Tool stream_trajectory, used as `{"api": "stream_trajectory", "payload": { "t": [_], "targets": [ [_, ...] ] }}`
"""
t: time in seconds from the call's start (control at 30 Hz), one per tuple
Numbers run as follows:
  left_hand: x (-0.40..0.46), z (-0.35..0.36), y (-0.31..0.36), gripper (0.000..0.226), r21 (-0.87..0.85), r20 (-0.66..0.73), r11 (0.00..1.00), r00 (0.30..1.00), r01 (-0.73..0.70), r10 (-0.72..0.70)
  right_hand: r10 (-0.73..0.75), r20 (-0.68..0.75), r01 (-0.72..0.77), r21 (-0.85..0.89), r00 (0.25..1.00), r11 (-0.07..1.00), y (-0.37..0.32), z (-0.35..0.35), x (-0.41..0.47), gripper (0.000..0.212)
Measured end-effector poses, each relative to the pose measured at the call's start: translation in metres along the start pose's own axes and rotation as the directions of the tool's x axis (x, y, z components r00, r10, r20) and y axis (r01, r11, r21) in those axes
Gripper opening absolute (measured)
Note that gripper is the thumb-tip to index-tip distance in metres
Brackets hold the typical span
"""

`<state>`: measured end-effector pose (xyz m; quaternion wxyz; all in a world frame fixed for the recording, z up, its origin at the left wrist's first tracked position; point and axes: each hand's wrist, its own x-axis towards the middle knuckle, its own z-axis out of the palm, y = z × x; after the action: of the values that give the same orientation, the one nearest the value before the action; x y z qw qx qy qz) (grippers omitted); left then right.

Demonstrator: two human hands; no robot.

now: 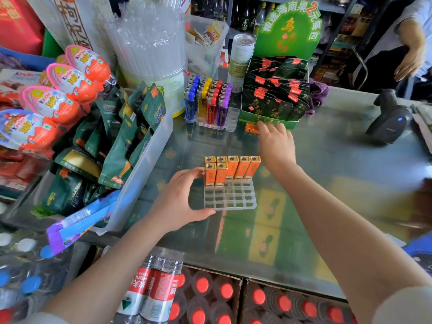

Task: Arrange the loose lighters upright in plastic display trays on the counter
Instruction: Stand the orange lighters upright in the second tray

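The right hand [275,146] is stretched far forward over the surface [339,174], its fingers [265,127] reaching down at a loose orange lighter [252,128] that lies flat just beyond and to the left of them, tucked against the foot of the green carton [268,118]. The lighter's long axis runs roughly left to right, across the line of the reach, and only its left part shows past the fingertips. Whether the fingers already pinch it I cannot tell (they hide the contact); they look gently curved, not clenched.

The tray [230,197] sits well back from those fingers, towards the person, with seven orange lighters [231,170] upright in its two far rows and the nearer cells empty. The left hand [180,199] braces it: thumb along the tray's near left corner, fingers touching the leftmost standing lighter, spread open, not wrapped round anything.

So the right hand is plainly the nearer one to the loose lighter. The coming move, as I judge it, needs that lighter turned from flat to upright and carried back to the next open cell, beside the two in the second row.
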<state>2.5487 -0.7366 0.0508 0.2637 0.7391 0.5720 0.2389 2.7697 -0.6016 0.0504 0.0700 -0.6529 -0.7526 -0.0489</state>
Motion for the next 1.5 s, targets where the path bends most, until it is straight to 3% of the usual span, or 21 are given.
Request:
{"api": "stream_trajectory", "payload": {
  "t": [0.23,0.43,0.67,0.77,0.83,0.93,1.07,1.23,1.33,1.5],
  "targets": [
    [0.0,0.002,-0.003,0.078,0.01,-0.005,1.0,1.0,-0.004,0.004,-0.012,-0.042,0.008,-0.095,0.999,0.995,-0.005,0.006,0.006,0.025],
    [0.0,0.003,-0.005,0.077,-0.005,-0.02,1.0,1.0,-0.016,0.016,-0.027,-0.019,0.025,-0.109,0.999,0.994,-0.003,0.002,0.009,0.03],
    [0.0,0.003,-0.005,0.08,-0.008,-0.011,1.0,1.0,0.001,-0.001,-0.067,0.156,0.044,0.143,0.986,0.989,0.0,-0.012,-0.008,0.029],
    [0.0,0.002,-0.005,0.082,-0.007,-0.004,1.0,1.0,0.017,-0.017,0.009,0.201,-0.058,0.239,0.98,0.969,0.004,-0.017,-0.036,0.022],
    [-0.001,0.002,-0.003,0.081,-0.012,-0.014,1.0,1.0,0.01,-0.01,0.126,0.204,-0.192,0.348,0.971,0.918,0.006,-0.024,-0.058,0.024],
    [-0.004,0.002,0.001,0.081,-0.004,-0.015,1.0,1.0,0.01,-0.01,0.282,0.135,-0.306,0.587,0.95,0.75,0.003,-0.042,-0.093,0.022],
    [-0.009,0.002,0.003,0.081,0.005,0.014,1.0,1.0,0.021,-0.021,0.324,0.115,-0.271,0.827,0.939,0.492,-0.017,-0.061,-0.129,0.004],
    [-0.026,0.006,0.012,0.077,-0.033,-0.008,0.999,1.0,0.004,-0.004,0.343,0.092,-0.221,0.907,0.935,0.359,-0.048,-0.058,-0.155,0.01],
    [-0.037,0.008,0.013,0.078,-0.038,-0.024,0.999,1.0,-0.006,0.005,0.355,0.031,-0.184,0.895,0.934,0.406,-0.063,-0.051,-0.16,0.009],
    [-0.047,0.009,0.012,0.081,-0.042,-0.029,0.999,0.999,0.019,-0.02,0.261,-0.117,-0.066,0.798,0.958,0.599,-0.076,-0.043,-0.165,0.004]
  ]
}}
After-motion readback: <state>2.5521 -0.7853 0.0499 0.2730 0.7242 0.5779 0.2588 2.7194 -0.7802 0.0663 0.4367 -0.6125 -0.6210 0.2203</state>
